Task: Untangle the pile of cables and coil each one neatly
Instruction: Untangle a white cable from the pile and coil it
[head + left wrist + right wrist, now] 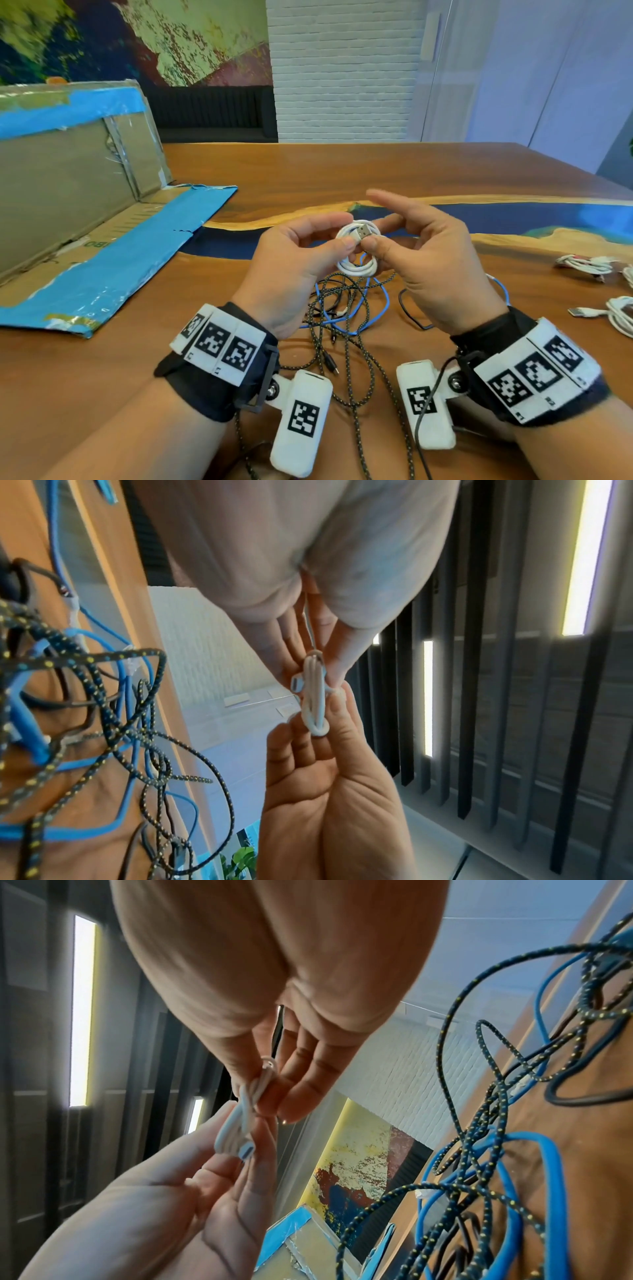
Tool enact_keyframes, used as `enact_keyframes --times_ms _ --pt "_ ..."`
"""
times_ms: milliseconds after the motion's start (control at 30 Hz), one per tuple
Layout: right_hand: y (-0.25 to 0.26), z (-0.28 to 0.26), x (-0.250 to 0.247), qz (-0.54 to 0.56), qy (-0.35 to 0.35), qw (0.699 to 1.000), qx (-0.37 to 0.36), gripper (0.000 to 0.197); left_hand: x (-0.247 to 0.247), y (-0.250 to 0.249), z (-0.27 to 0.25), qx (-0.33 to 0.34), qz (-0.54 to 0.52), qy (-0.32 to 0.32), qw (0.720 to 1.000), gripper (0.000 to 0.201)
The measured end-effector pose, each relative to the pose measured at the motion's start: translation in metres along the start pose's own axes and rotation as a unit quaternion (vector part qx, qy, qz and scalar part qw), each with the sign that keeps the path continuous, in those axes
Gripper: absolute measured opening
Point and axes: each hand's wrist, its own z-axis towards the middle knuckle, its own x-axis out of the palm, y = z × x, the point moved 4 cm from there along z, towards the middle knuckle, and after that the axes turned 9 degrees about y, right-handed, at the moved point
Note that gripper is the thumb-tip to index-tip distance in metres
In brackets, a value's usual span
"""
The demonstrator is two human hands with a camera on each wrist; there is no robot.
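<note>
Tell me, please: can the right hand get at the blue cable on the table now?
Probably not at once. The right hand pinches the white coil together with the left hand. The blue cable lies uncovered just below, so once freed, the way looks open.

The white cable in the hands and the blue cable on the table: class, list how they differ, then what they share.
1. The white cable is wound into a small tight coil; the blue cable sprawls in loose loops.
2. The left hand and right hand hold the white cable above the wooden table; the blue cable lies on it, tangled with a braided cable.
Both are thin, flexible cables.
</note>
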Motion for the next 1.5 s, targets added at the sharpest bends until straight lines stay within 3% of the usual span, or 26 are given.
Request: enact_keyframes --times_ms 67,133,533,833,1200,1367,1500 --pt "-0.001 0.000 0.001 -0.033 0.030 0.999 0.003 0.041 -0.001 -0.001 0.000 -0.002 0.016 -0.002 1.000 0.032" --pt "-0.002 0.001 0.001 -0.061 0.041 0.997 0.007 0.031 -0.002 0.001 0.000 -0.011 0.038 -0.006 0.999 0.037" --pt "-0.012 -0.001 0.001 -0.055 0.018 0.998 0.027 0.003 0.000 0.002 -0.002 -0.004 0.198 0.002 0.980 0.020" --pt "-0.006 -0.001 0.000 -0.072 0.029 0.996 0.046 0.010 -0.001 0.005 -0.002 -0.002 0.218 -0.021 0.976 0.015" --pt "-0.008 0.002 -0.007 -0.085 0.031 0.991 0.098 0.019 -0.005 0.008 -0.001 -0.017 0.199 -0.039 0.979 0.029" --pt "-0.006 0.007 -0.040 -0.076 -0.012 0.989 0.124 0.019 -0.010 0.010 0.002 -0.025 0.177 -0.063 0.982 0.016" --pt "0.005 0.010 -0.096 -0.135 -0.059 0.976 0.158 0.024 -0.019 0.020 0.010 -0.022 0.172 -0.046 0.984 0.013"
